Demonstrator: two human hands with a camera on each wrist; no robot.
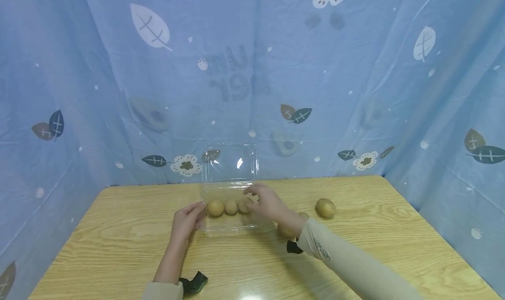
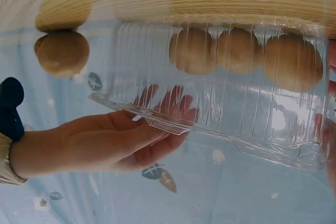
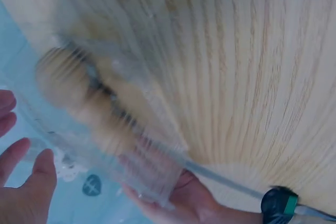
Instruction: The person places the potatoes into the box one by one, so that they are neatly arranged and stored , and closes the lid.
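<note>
Head view: both hands (image 1: 188,219) prob. steadying clear box (image 1: 230,190).

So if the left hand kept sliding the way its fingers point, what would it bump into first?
The left hand already touches the clear plastic box. Going further, it would probably push into the nearest potato inside, though depth is hard to judge.

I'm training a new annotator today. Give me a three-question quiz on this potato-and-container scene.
1. How many potatoes lie inside the clear plastic container?
2. True or false: the container's lid stands open.
3. Which hand touches the container's left side: A) left hand B) right hand?

Key: 1. Three. 2. True. 3. A; the right hand reaches in at the rightmost potato, while a loose potato lies on the wooden table.
</note>
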